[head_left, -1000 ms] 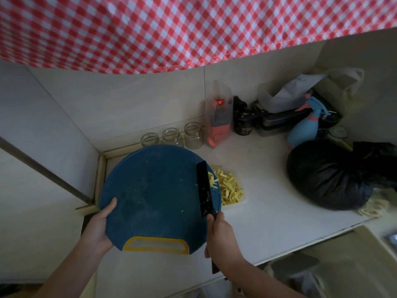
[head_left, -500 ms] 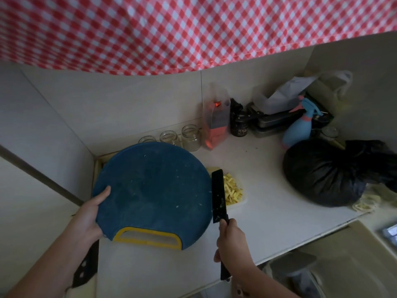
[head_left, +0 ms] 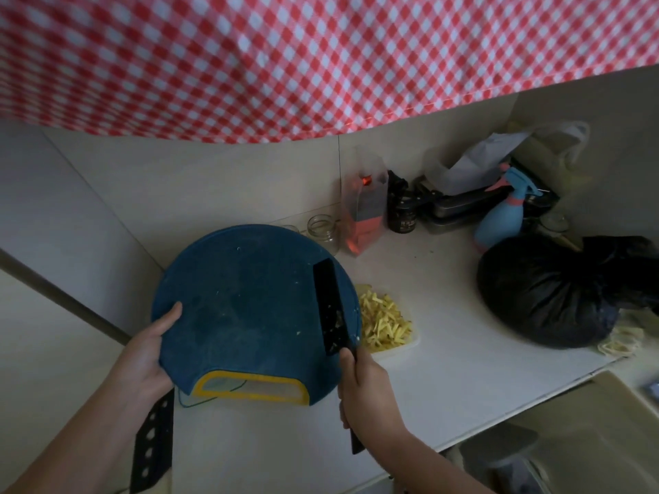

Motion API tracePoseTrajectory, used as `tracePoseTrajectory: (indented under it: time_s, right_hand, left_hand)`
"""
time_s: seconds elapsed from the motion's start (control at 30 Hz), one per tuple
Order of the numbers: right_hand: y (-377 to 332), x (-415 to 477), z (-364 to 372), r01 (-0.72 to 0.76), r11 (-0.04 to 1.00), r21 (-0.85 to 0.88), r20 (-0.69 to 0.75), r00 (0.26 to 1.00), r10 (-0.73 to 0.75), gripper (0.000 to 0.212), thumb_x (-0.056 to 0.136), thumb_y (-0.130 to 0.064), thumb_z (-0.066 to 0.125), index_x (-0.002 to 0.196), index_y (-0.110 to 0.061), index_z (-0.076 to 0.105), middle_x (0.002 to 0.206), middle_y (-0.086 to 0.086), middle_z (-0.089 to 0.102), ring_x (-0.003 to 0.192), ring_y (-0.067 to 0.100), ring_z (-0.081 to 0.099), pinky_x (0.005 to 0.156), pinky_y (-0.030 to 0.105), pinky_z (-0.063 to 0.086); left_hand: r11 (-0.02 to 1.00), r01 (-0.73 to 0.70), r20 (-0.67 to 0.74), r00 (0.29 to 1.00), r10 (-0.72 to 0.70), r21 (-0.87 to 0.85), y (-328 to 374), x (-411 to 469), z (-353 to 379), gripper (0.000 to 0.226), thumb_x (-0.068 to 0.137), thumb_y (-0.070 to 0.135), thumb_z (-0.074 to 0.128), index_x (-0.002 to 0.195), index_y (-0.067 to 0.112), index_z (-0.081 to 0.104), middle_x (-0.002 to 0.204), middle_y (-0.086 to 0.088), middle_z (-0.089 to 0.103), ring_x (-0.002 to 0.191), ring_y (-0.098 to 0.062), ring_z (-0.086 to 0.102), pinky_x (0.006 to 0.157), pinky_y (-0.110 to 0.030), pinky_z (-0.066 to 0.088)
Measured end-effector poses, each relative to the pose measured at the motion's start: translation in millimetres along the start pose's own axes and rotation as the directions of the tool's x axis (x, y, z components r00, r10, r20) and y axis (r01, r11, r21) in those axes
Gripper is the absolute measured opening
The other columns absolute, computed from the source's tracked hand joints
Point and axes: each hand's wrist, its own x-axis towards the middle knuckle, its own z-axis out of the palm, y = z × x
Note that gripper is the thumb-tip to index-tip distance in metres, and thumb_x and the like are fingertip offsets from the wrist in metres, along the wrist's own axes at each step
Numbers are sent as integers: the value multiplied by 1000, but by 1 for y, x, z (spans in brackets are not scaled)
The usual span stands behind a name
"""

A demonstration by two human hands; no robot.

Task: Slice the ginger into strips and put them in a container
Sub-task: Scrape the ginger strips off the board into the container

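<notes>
A round blue cutting board (head_left: 246,311) with a yellow handle slot is tilted up off the counter. My left hand (head_left: 148,354) grips its left edge, thumb on top. My right hand (head_left: 363,383) holds a black knife (head_left: 331,311) by the handle; the blade lies flat against the board's right side with ginger bits stuck to it. Yellow ginger strips (head_left: 383,324) are piled in a shallow clear container (head_left: 413,342) on the counter, just right of the board's edge.
Glass jars (head_left: 322,228), an orange pouch (head_left: 365,215), a dark jar (head_left: 402,217) and a blue spray bottle (head_left: 502,215) stand along the back wall. A full black bag (head_left: 556,294) sits at the right. A red checked cloth (head_left: 321,58) hangs overhead.
The knife blade has come back from beside the board onto its right side, pointing up. The board stays tilted in my left hand above the container.
</notes>
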Motion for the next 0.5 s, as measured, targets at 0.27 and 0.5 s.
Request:
tracePoseTrajectory:
  time_s: [0.27, 0.5]
  right_hand:
    - [14, 5, -12, -102, 995, -10, -69, 992, 101, 30, 102, -36, 31, 96, -13, 49, 68, 9, 51, 43, 20, 51, 41, 30, 45]
    - [25, 28, -68, -64, 987, -151, -105, 993, 48, 29, 102, -33, 37, 92, -10, 52, 65, 9, 54, 45, 21, 53, 42, 32, 48]
  left_hand:
    - [999, -25, -3, 1000, 25, -32, -2, 4, 0, 39, 92, 31, 51, 126, 13, 57, 119, -8, 66, 93, -23, 69, 67, -40, 60]
    - [996, -73, -32, 997, 71, -50, -7, 3, -12, 32, 96, 31, 48, 118, 14, 63, 112, -6, 68, 83, -19, 72, 62, -36, 60]
